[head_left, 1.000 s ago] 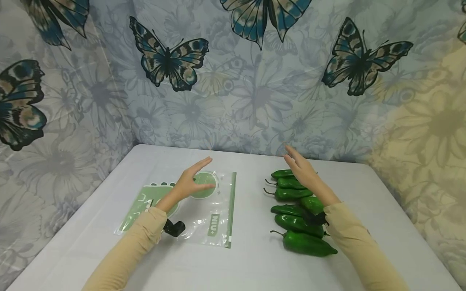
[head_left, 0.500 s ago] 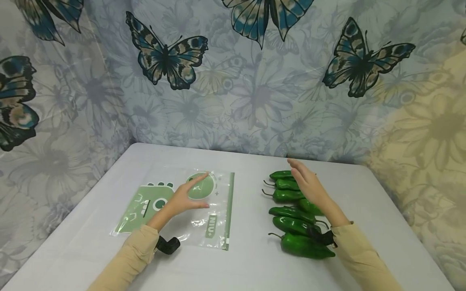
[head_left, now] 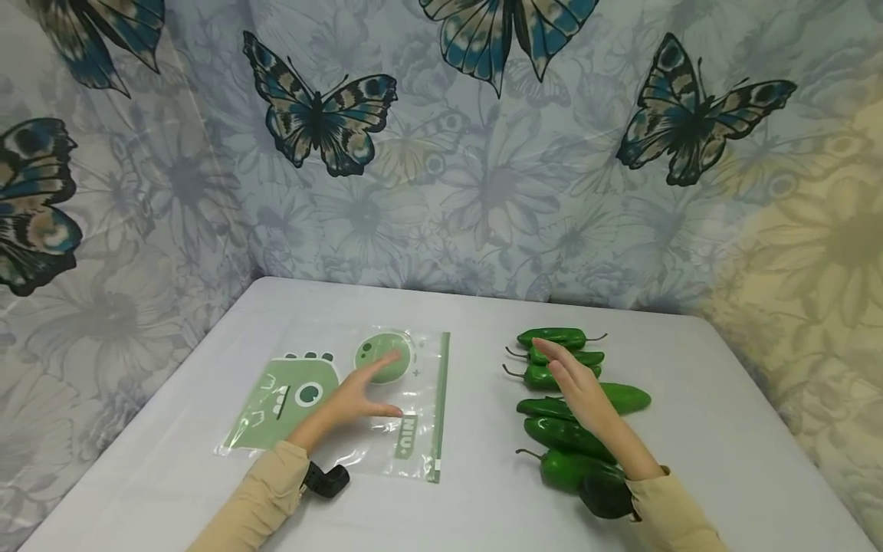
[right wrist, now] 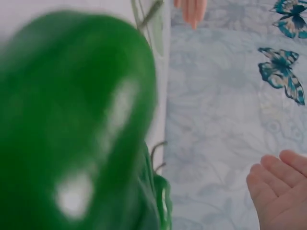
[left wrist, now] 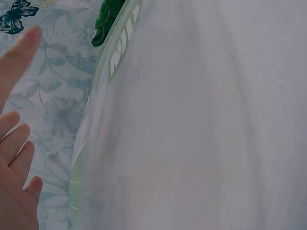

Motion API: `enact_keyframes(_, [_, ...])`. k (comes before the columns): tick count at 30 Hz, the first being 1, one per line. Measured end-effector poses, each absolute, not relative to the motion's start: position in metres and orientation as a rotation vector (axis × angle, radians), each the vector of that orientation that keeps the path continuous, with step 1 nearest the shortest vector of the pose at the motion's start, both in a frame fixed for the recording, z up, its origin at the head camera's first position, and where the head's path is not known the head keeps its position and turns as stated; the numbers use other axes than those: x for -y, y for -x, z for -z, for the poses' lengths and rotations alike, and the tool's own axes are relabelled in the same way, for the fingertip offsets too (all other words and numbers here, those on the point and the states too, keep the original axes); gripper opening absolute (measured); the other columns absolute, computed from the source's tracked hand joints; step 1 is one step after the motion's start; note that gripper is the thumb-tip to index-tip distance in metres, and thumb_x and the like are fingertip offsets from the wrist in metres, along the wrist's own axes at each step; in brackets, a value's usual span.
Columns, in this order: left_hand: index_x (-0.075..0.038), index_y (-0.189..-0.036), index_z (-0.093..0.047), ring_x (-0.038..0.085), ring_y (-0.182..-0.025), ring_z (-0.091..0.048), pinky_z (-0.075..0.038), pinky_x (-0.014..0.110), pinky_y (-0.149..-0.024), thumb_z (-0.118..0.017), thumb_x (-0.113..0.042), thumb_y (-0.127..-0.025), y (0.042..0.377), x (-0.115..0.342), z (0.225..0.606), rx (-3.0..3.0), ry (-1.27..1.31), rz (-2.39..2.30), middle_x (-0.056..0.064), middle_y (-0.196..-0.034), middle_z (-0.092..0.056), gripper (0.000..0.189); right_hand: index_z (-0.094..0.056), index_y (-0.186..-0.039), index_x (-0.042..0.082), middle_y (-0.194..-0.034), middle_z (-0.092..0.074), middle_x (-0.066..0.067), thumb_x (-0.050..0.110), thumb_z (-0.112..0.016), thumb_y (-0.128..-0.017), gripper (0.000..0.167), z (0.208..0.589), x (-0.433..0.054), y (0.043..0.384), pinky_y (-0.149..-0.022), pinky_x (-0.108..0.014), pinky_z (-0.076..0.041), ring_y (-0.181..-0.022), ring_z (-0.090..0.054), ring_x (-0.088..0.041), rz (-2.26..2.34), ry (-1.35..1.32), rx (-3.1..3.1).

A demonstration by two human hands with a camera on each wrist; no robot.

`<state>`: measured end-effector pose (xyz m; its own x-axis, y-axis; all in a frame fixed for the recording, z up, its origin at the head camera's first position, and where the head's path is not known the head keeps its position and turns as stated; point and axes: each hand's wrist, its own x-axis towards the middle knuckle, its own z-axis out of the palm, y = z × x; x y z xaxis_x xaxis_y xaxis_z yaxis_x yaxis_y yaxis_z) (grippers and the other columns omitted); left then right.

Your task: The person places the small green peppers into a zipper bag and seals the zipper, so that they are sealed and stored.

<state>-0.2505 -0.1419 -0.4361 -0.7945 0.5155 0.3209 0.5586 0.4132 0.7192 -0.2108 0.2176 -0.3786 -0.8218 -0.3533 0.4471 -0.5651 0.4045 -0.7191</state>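
A clear zip bag [head_left: 375,456] with green cartoon prints lies flat on the white table, left of centre. Over it hovers my left hand [head_left: 348,402], thumb and fingers spread apart, holding nothing. On the right, several green peppers [head_left: 562,435] lie in a column, mostly crosswise. My right hand [head_left: 579,391] is held above them with its fingers extended and nothing in its grasp. In the right wrist view one pepper [right wrist: 81,120] looms large beside the open palm. The right hand and forearm hide parts of the middle peppers in the head view.
The white-covered table [head_left: 476,506] meets a butterfly-patterned cloth backdrop [head_left: 497,199] at its far edge. Black wrist cameras are strapped at both sleeves, the left camera [head_left: 326,481] near the bag's front edge and the right camera [head_left: 605,492] in front of the nearest pepper.
Both hands have drawn back towards the person, the right one lower over the peppers. The farthest pepper has come into fuller view. Bag and peppers stay in place.
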Motion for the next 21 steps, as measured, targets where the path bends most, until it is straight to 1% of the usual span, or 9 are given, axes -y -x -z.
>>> enact_keyframes(2, [0.001,-0.135,-0.035,0.03,-0.127,-0.027,-0.02,0.045,-0.101,-0.081,-0.026,-0.063,0.251,0.139,0.438,2.625,0.987,1.332,0.016,-0.139,-0.032,0.089,-0.035,-0.132,-0.005,-0.132,-0.039,-0.021,0.013,-0.03,-0.1,0.038,0.383,-0.215,0.208,-0.09,-0.018,-0.033,-0.119,-0.037,-0.03,-1.434,-0.83,2.387])
enact_keyframes(3, [-0.001,-0.135,-0.035,0.029,-0.127,-0.027,-0.02,0.045,-0.101,-0.081,-0.031,-0.063,0.254,0.14,0.445,2.633,0.994,1.307,0.014,-0.14,-0.031,0.091,-0.036,-0.132,-0.006,-0.131,-0.039,-0.023,0.012,-0.03,-0.1,0.037,0.384,-0.213,0.207,-0.09,-0.015,-0.032,-0.119,-0.038,-0.028,-1.466,-0.849,2.355])
enact_keyframes(5, [-0.002,-0.136,-0.035,0.029,-0.127,-0.027,-0.02,0.046,-0.101,-0.08,-0.037,-0.062,0.256,0.139,0.448,2.643,1.006,1.257,0.014,-0.14,-0.031,0.093,-0.036,-0.131,-0.007,-0.13,-0.04,-0.025,0.01,-0.031,-0.099,0.037,0.387,-0.21,0.206,-0.09,-0.016,-0.034,-0.119,-0.039,-0.024,-1.516,-0.88,2.303])
enact_keyframes(8, [-0.003,-0.137,-0.033,0.03,-0.127,-0.025,-0.019,0.048,-0.1,-0.079,-0.042,-0.061,0.259,0.138,0.455,2.646,1.0,1.197,0.015,-0.141,-0.029,0.098,-0.036,-0.131,-0.006,-0.129,-0.04,-0.026,0.01,-0.032,-0.099,0.037,0.389,-0.205,0.204,-0.091,-0.019,-0.034,-0.119,-0.04,-0.02,-1.566,-0.923,2.254])
enact_keyframes(13, [-0.003,-0.139,-0.029,0.029,-0.129,-0.021,-0.016,0.046,-0.102,-0.077,-0.048,-0.06,0.259,0.139,0.468,2.69,1.019,1.078,0.014,-0.143,-0.024,0.103,-0.036,-0.131,-0.009,-0.128,-0.039,-0.028,0.01,-0.033,-0.099,0.037,0.391,-0.2,0.199,-0.094,-0.022,-0.033,-0.119,-0.04,-0.021,-1.595,-0.985,2.201])
enact_keyframes(18, [-0.002,-0.138,-0.029,0.027,-0.13,-0.021,-0.016,0.044,-0.102,-0.07,-0.057,-0.064,0.258,0.138,0.472,2.734,1.101,0.809,0.012,-0.144,-0.023,0.101,-0.035,-0.13,-0.011,-0.128,-0.039,-0.029,0.011,-0.033,-0.099,0.038,0.39,-0.194,0.194,-0.095,-0.024,-0.032,-0.12,-0.039,-0.02,-1.61,-1.044,2.172])
enact_keyframes(21, [-0.002,-0.138,-0.031,0.026,-0.13,-0.022,-0.015,0.043,-0.103,-0.067,-0.058,-0.066,0.258,0.138,0.47,2.768,1.113,0.744,0.011,-0.143,-0.025,0.098,-0.035,-0.129,-0.011,-0.129,-0.04,-0.026,0.012,-0.033,-0.099,0.038,0.39,-0.192,0.191,-0.095,-0.026,-0.032,-0.12,-0.039,-0.021,-1.623,-1.067,2.168])
